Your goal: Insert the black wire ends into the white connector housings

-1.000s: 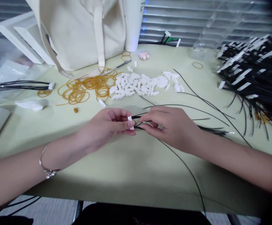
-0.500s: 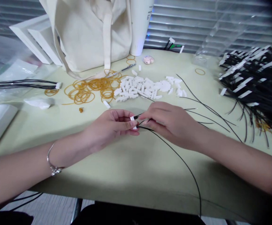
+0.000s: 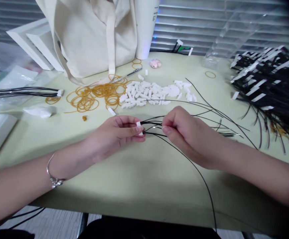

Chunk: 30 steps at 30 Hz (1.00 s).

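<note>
Between its thumb and fingers, my left hand (image 3: 124,131) holds a small white connector housing (image 3: 139,124). Several thin black wires (image 3: 152,123) come out of its right side. My right hand (image 3: 184,136), a short way to the right, is closed around the wires, with thumb and index finger pinched; its palm hides how many it holds. Wire ends reappear past the right hand. One long wire (image 3: 196,167) curves down over the table's front edge. Just beyond the hands lies a heap of loose white connector housings (image 3: 146,93).
Tan rubber bands (image 3: 84,99) lie left of the heap, with a pen (image 3: 127,75) behind them. A cloth bag (image 3: 92,39) and white bottle (image 3: 145,30) stand at the back. Finished-looking black cables with white connectors (image 3: 264,79) are piled at right; another cable bundle (image 3: 35,91) lies left.
My right hand has drawn back to the right, away from the connector, and its fingers are curled more tightly. More wire shows between the hands. My left hand keeps hold of the connector.
</note>
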Motion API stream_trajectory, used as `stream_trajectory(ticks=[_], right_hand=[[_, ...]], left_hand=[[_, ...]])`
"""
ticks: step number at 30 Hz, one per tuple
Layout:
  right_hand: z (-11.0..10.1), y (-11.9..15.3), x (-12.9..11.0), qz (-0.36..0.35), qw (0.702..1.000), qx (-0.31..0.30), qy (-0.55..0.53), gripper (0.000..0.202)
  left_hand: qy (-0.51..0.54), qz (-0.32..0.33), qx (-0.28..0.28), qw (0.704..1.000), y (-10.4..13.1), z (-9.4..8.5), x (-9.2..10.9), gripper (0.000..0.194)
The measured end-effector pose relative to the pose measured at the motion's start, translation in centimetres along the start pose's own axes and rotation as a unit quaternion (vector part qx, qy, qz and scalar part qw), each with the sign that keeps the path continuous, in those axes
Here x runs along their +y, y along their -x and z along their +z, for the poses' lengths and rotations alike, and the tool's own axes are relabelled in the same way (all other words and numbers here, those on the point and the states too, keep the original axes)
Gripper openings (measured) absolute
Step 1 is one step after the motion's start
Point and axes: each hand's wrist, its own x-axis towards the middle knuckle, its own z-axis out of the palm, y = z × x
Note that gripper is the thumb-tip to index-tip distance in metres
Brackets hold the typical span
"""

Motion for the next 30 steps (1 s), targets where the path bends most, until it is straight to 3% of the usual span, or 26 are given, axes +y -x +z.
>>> stream_trajectory(ticks=[6, 21, 30], right_hand=[[0.7, -1.0, 0.2, -0.006, 0.999, -0.038, 0.032, 0.017], [2.2, -0.7, -0.4, -0.014, 0.997, 0.045, 0.054, 0.013], [2.8, -0.7, 0.4, -0.074, 0.989, 0.091, 0.091, 0.018]], left_hand=[[0.004, 0.001, -0.009, 1.0, 0.0, 0.0, -0.1, 0.009], [-0.003, 0.007, -0.021, 1.0, 0.1, 0.0, -0.2, 0.009], [0.006, 0.005, -0.025, 1.0, -0.1, 0.0, -0.2, 0.009]])
